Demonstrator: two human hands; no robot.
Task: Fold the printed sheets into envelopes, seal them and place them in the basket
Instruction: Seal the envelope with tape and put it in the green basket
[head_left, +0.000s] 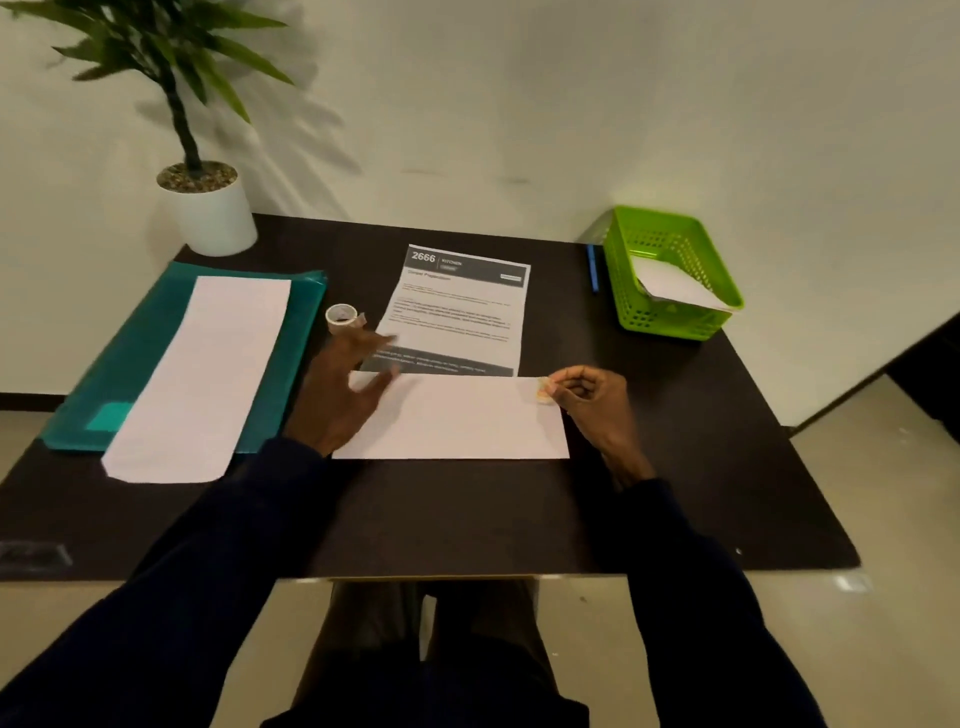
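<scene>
table (467, 519): dark top; everything I log from my remote feed sits on it.
left hand (343, 395): fingers spread and straight, lying on the left end of the folded flap (457, 421); slightly blurred, holding nothing.
right hand (587, 400): fingers curled, thumb and forefinger pinching a tape piece (544, 391) at the flap's upper right corner.
printed sheet (457, 312): centre of table, bottom part folded up, text face showing beyond the flap.
tape roll (341, 317): just beyond my left fingertips.
blank sheet (208, 374): on the teal folder (130, 364), left side, looks unfolded.
basket (675, 322): green, far right; one folded envelope (675, 288) leaning inside.
progress: I judge one envelope done, this sheet mid-fold with its first tape going on, at least one more sheet left.
</scene>
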